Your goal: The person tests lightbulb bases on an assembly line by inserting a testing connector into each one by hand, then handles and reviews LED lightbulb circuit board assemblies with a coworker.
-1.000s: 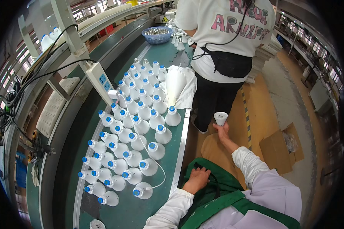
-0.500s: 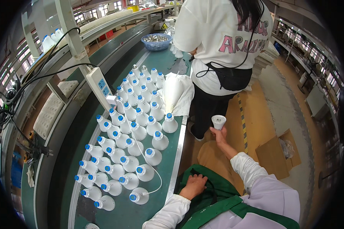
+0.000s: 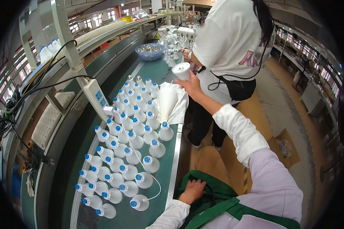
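My right hand (image 3: 191, 86) grips a white cup-shaped lamp housing (image 3: 182, 73), its wide open end tilted up and small parts showing inside. It is held above the far end of the green bench, beside the co-worker. In my lap, my left hand (image 3: 193, 191) rests on the green apron (image 3: 214, 202) with its fingers curled; what lies under them is hidden. Left of my hands stand rows of white bulb-shaped housings with blue caps (image 3: 128, 170). Past them, a white cone-shaped bag (image 3: 166, 101) lies on a white cloth (image 3: 181, 103) near the bench edge.
A co-worker in a white shirt (image 3: 233, 42) stands close ahead on the right. A blue basket of metal parts (image 3: 150, 53) sits farther back. A power strip (image 3: 96, 97) and a white cable (image 3: 141, 162) reach over the bulbs. A cardboard box (image 3: 286, 147) is on the floor.
My right hand has swung up and left with the lamp housing, from beside the bench to over its far end. The co-worker has shifted right. My left hand stays in my lap.
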Demonstrator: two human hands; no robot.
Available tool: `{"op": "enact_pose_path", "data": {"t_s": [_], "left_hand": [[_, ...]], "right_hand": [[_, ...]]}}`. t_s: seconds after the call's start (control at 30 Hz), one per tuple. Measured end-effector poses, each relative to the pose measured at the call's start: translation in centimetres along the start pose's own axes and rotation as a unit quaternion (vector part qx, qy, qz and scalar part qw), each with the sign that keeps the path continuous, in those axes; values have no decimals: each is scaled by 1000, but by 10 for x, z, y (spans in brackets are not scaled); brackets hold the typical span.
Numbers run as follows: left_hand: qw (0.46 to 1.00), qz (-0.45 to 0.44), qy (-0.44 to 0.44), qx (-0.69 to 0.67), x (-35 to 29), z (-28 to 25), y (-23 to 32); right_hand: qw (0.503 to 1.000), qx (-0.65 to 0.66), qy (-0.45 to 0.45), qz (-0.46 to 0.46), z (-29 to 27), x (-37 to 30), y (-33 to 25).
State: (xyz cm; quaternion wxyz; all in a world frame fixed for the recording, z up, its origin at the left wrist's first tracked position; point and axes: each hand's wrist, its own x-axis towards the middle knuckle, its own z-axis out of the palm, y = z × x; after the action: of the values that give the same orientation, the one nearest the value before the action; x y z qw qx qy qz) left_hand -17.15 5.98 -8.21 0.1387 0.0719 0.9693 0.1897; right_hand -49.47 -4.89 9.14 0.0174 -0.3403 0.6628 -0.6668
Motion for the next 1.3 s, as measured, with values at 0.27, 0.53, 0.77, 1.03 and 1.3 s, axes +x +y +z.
{"op": "enact_pose_path", "data": {"t_s": [0.27, 0.53, 0.77, 1.03, 1.3], "left_hand": [[998, 9, 65, 2, -2, 7, 2], [995, 22, 94, 17, 0, 8, 7], [993, 34, 113, 12, 0, 4, 9], [999, 32, -1, -37, 9, 6, 5], [996, 24, -26, -82, 9, -2, 0]], "right_hand": [[972, -189, 113, -83, -6, 82, -12], [959, -242, 138, -52, -14, 110, -24], [951, -265, 159, -27, -19, 126, -21], [961, -231, 143, -54, -14, 118, -3], [955, -235, 149, -105, -12, 102, 16]]}}
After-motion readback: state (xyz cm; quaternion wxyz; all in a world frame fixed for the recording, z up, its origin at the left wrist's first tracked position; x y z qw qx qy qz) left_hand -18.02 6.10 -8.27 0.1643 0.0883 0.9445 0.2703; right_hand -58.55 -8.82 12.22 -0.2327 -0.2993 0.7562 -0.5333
